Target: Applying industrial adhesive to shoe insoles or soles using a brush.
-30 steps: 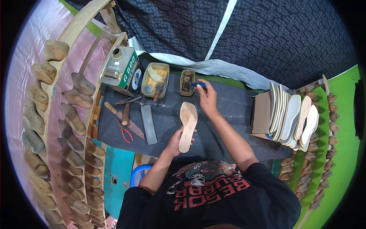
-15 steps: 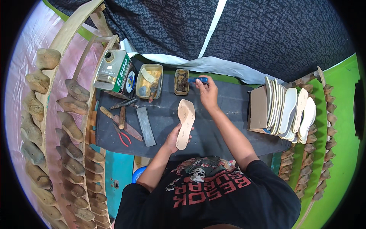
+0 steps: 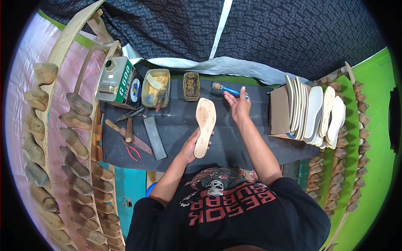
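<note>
A tan shoe insole point(image 3: 205, 121) with small pen marks stands toe end away from me over the middle of the table. My left hand point(image 3: 190, 147) is closed round its heel end, the thumb on one edge and fingertips showing at the other. In my right hand point(image 3: 240, 107), to the right of the insole, is a brush point(image 3: 230, 90) with a blue handle. Its stained bristle end points left, in the air. Left of the brush stands a small tub point(image 3: 191, 97) with dark brown, crusted contents.
A larger tub point(image 3: 167, 82) and a metal can point(image 3: 117, 83) stand at the back left. A sharpening stone point(image 3: 155, 139), red-handled pliers point(image 3: 133, 153) and a hammer point(image 3: 129, 129) lie nearer. At right, a cardboard box point(image 3: 280, 111) holds insoles point(image 3: 313, 113). Racks of wooden shoe lasts point(image 3: 78, 180) flank the table.
My right hand has drawn the brush away from the small tub, to the right and nearer. The insole in my left hand has straightened and tilted slightly. The whole view has shifted a little.
</note>
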Tool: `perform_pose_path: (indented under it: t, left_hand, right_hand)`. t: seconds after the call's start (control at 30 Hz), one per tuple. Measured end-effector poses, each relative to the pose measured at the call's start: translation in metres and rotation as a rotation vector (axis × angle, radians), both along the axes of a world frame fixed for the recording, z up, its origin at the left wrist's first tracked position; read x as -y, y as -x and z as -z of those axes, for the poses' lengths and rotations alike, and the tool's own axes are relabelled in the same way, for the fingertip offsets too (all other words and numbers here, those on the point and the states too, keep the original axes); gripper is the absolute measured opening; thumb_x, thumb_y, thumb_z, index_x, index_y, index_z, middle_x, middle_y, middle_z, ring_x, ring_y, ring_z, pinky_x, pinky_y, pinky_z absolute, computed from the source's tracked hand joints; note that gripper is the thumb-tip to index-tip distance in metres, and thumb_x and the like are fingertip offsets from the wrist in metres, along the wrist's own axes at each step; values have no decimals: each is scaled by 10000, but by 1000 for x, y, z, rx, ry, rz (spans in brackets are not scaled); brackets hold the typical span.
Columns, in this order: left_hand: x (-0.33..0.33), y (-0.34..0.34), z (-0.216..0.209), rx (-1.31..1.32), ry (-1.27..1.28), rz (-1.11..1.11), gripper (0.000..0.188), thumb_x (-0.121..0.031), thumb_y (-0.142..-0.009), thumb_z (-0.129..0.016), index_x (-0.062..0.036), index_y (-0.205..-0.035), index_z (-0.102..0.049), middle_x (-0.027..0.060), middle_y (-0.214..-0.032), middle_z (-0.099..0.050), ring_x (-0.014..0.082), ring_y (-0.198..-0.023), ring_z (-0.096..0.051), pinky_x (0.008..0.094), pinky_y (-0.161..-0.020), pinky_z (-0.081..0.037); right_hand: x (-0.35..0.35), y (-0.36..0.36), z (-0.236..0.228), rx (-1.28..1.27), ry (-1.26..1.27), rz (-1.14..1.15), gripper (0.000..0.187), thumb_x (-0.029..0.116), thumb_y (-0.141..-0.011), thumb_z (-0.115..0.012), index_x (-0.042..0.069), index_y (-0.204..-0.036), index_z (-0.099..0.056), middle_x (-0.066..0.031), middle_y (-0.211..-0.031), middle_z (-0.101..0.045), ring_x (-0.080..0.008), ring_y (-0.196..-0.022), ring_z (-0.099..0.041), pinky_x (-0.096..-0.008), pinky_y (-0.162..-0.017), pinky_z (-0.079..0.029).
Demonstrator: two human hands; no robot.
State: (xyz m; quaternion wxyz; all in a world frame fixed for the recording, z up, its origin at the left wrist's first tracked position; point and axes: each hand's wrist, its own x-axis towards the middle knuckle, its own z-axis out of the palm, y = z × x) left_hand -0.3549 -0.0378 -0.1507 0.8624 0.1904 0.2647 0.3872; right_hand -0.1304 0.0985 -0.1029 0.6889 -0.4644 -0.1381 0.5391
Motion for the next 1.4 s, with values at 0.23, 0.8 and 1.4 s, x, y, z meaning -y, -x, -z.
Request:
perform_pose_path:
  t: [0.23, 0.8, 1.4]
  left_hand:
    - [-3, -15, 4, -5, -1, 23, 585, -405, -1078, -483, -128, -1569, -325, 91, -1201, -649, 185, -929, -689, 328, -766, -604]
    - [1, -72, -26, -184, -162, -99, 620, -458, -1080, -458, -127, -1587, -327, 85, -1243, -636, 189, -941, -691, 326, -761, -607]
    - [84, -148, -44, -305, -193, -29, 656, -469, -1072, -467, -98, -1589, -310, 93, -1241, -632, 211, -910, -713, 337, -753, -617]
  right_hand:
    - [42, -32, -25, 5, -83, -41, 357, 357, -1047, -590, 60, -1089, -398, -212, -996, -645, -374, -902, -751, -436, -787, -654]
    - [142, -62, -115, 1359, -734, -718, 217, 83, -898, -748, -4, -1013, -586, -174, -932, -643, -374, -823, -659, -420, -724, -530]
    - [138, -168, -155, 1484, -851, -635, 240, 182, -939, -709, 20, -987, -537, -146, -896, -575, -355, -768, -617, -438, -672, -496]
